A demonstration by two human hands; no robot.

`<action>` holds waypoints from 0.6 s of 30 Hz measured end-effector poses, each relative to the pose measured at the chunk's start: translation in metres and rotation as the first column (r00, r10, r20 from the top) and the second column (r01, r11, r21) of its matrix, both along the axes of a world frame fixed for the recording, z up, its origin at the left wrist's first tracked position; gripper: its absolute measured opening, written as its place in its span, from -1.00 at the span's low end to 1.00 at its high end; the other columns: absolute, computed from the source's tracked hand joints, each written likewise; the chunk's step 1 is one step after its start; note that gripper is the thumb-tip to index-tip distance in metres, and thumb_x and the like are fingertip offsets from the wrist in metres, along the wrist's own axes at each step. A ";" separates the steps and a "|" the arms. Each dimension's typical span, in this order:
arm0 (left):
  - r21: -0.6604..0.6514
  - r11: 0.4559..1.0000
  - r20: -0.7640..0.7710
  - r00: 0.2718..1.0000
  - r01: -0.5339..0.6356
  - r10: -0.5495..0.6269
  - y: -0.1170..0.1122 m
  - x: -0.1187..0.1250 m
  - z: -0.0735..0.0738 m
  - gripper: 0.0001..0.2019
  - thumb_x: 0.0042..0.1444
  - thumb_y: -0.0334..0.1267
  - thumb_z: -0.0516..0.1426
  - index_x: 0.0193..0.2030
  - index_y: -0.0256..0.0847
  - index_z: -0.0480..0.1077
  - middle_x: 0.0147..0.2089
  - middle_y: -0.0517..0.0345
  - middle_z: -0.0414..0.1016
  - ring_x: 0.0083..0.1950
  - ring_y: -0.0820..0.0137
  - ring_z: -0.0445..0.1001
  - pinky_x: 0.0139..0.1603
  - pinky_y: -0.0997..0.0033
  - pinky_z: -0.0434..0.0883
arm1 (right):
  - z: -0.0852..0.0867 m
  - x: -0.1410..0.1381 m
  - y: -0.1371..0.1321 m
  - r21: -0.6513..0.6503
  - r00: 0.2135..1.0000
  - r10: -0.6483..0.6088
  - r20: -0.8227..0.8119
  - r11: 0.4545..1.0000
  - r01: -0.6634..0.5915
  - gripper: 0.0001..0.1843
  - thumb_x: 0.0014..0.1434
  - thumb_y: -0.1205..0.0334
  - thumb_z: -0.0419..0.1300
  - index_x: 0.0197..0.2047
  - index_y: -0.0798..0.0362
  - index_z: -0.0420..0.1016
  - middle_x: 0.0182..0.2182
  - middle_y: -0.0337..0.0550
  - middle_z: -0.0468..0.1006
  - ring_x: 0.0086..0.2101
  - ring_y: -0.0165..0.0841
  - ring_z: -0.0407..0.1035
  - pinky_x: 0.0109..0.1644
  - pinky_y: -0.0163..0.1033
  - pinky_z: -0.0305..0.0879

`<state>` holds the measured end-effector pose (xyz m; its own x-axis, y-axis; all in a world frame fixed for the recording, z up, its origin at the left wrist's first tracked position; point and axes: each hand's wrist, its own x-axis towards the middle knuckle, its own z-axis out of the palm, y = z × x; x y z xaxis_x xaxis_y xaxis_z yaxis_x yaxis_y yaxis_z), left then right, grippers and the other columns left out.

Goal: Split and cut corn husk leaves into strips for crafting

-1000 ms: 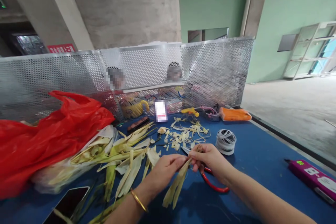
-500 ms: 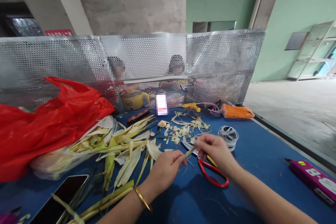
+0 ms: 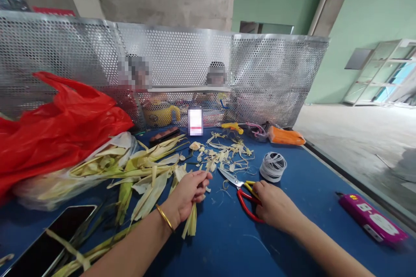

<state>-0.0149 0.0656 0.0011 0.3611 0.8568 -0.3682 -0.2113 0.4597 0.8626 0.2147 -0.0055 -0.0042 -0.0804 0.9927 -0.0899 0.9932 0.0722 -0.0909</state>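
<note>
Hold the husk (image 3: 191, 225) lightly but surely in the left fingers (image 3: 199, 185), closed round the bunched part, with the split ends fanned out below, above the near stretch of the desk (image 3: 224, 238). Avoid crushing; probably dry and quick to tear. With the right fingers (image 3: 261, 191) closed on the handles of the scissors (image 3: 239, 184), tips partly hidden, make sure of a full seat in both loops before lifting from the desk. Turn the blades away from the left fingers, pointing just now toward the scraps (image 3: 224, 156). Lift clear of the twine (image 3: 273, 167), near and beyond the right fingers. Bring scissors to husk, not husk to scissors, for a steadier line.
</note>
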 end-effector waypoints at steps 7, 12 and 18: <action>0.037 0.999 0.029 0.999 -0.019 0.018 0.004 -0.006 0.006 -0.84 0.11 -0.27 0.09 -0.40 -0.34 0.36 -0.55 0.33 0.14 -0.68 0.73 -0.08 -0.68 0.67 -0.19 | 0.006 0.022 -0.019 0.066 0.996 -0.063 -0.071 0.996 0.068 -0.77 -0.06 0.46 0.03 -0.28 0.07 0.31 -0.35 -0.11 0.45 -0.43 -0.34 0.34 -0.41 -0.30 0.05; 0.040 0.998 0.077 0.996 -0.045 0.042 0.007 -0.012 0.016 -0.84 0.11 -0.29 0.10 -0.42 -0.33 0.37 -0.55 0.32 0.14 -0.68 0.73 -0.06 -0.69 0.67 -0.17 | -0.001 0.065 -0.051 0.069 0.988 0.037 -0.148 0.997 -0.027 -0.70 -0.05 0.46 0.01 -0.23 0.00 0.33 -0.35 -0.19 0.44 -0.42 -0.37 0.37 -0.37 -0.32 0.18; 0.060 0.995 0.153 0.985 -0.084 0.074 0.013 -0.024 0.030 -0.85 0.14 -0.32 0.08 -0.41 -0.33 0.37 -0.55 0.31 0.16 -0.69 0.73 -0.04 -0.70 0.69 -0.16 | -0.009 0.110 -0.068 0.064 0.992 -0.045 -0.114 0.997 0.053 -0.76 0.12 0.32 0.02 -0.19 -0.03 0.45 -0.28 -0.05 0.49 -0.36 -0.25 0.45 -0.27 -0.17 0.33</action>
<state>-0.0394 0.0789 0.0308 0.3383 0.9053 -0.2568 -0.3741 0.3798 0.8460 0.3246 -0.0734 -0.0130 -0.0371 0.9992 -0.0165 0.9796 0.0331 -0.1982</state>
